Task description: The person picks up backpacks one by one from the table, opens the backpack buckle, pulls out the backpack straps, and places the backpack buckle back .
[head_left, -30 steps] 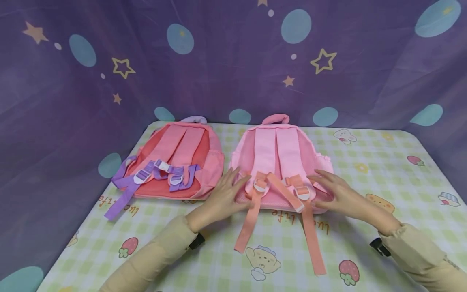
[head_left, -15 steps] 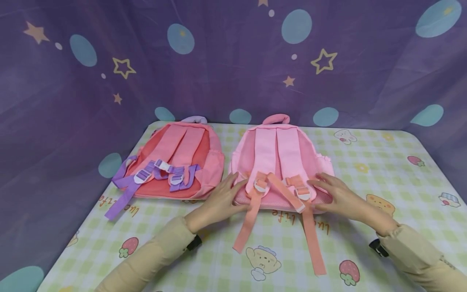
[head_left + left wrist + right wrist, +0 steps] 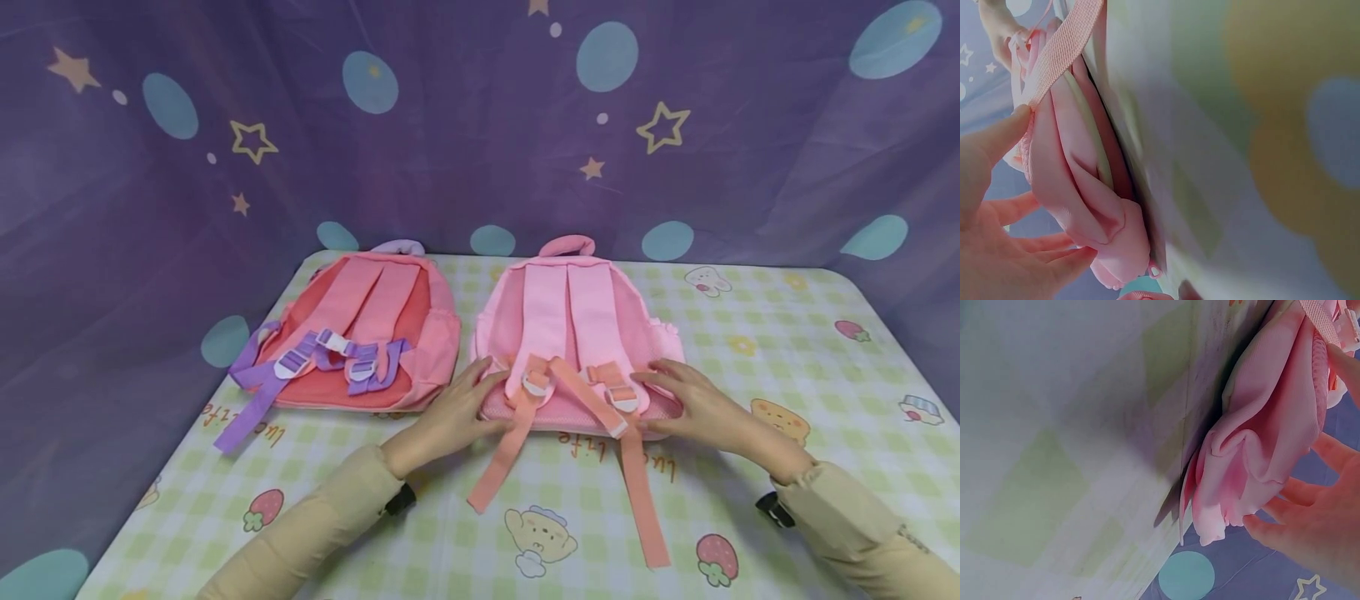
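Observation:
A light pink backpack lies with its shoulder straps facing up in the head view, its orange webbing straps trailing toward me. My left hand touches its lower left corner. In the left wrist view, the thumb meets an orange strap while the spread fingers rest along the bag's side. On the lower right corner rests my right hand. The right wrist view has its fingers laid loosely against the pink side fabric. Neither hand curls round the bag.
A coral-red backpack with purple straps lies close on the left, beside my left hand. Both bags are on a green checked tablecloth. A purple curtain with stars hangs behind the table.
Both hands have shifted slightly downward along the pink backpack's sides since a second ago. The loose end of its left orange strap has swung a little to the left. The bags stay in place.

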The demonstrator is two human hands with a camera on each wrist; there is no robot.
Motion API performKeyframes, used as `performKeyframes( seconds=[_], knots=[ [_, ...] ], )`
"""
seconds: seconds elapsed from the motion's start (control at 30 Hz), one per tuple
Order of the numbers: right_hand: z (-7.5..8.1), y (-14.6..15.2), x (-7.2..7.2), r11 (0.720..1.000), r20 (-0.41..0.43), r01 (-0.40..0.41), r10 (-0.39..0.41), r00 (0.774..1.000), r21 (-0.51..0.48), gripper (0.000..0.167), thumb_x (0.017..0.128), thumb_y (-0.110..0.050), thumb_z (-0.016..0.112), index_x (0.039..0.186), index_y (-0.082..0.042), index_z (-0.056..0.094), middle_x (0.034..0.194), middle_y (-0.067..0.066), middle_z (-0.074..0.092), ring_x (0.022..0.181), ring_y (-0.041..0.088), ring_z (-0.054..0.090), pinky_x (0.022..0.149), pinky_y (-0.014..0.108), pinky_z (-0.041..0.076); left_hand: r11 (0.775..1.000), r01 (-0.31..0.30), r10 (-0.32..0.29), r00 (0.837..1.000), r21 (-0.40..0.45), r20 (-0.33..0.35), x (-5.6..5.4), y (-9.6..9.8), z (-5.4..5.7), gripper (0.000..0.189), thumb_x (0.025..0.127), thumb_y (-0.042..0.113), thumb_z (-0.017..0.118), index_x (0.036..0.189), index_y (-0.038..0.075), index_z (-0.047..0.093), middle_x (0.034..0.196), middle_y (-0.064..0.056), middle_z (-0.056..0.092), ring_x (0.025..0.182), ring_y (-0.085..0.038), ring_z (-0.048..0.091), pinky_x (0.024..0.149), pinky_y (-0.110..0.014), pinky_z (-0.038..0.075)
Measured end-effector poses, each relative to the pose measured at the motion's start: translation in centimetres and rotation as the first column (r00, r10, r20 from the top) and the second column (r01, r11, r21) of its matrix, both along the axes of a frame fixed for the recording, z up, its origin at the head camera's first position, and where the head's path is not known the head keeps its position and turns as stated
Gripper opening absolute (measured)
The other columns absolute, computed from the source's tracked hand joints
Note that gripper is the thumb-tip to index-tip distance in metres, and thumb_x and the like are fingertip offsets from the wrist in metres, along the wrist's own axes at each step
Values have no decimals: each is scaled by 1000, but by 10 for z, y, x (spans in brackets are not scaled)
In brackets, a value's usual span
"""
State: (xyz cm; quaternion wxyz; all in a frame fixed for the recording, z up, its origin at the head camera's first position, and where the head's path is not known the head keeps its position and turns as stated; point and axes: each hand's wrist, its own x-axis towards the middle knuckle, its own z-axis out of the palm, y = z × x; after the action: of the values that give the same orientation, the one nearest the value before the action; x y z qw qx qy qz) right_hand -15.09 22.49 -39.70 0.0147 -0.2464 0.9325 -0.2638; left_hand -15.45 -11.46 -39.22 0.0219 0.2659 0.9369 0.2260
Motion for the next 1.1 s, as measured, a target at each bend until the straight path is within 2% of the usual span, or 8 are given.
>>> performKeyframes(
  seconds=[0.23, 0.5, 0.8, 1.1],
  knots=[
    [-3, 4, 0, 1000, -26, -7, 7, 1000, -6, 62, 70, -37, 72, 120, -7, 52, 127, 27, 37, 117, 44, 31, 89, 60, 27, 1000, 20, -20, 1000, 1, -19, -3, 3, 0, 64, 76, 44, 65, 127, 12, 45, 137, -18, 32, 124, -31, 33, 96, -46, 32],
    [-2, 17, 0, 1000, -8, -2, 1, 1000, -27, 61, 69, -35, 74, 119, -6, 53, 127, 29, 37, 116, 45, 31, 86, 61, 29, 998, 63, -60, 994, 29, -90, -7, 16, -2, 64, 72, 43, 69, 122, 9, 50, 129, -19, 41, 114, -31, 44, 92, -42, 38],
    [0, 34, 3, 998, 77, 1, 4, 997, -61, 64, 69, -38, 72, 121, -8, 51, 131, 28, 33, 118, 46, 30, 85, 60, 31, 996, 76, -73, 993, 37, -91, -9, 34, -4, 63, 70, 43, 71, 121, 11, 52, 124, -14, 45, 108, -27, 49, 89, -38, 41],
    [-2, 54, 6, 998, -5, -12, 12, 1000, -68, 60, 65, -28, 77, 116, -7, 55, 126, 29, 39, 111, 48, 37, 77, 55, 35, 996, 90, -90, 991, -4, -97, -12, 57, -3, 61, 69, 45, 70, 118, 14, 53, 118, -10, 47, 98, -20, 53, 82, -35, 45]
  ],
)
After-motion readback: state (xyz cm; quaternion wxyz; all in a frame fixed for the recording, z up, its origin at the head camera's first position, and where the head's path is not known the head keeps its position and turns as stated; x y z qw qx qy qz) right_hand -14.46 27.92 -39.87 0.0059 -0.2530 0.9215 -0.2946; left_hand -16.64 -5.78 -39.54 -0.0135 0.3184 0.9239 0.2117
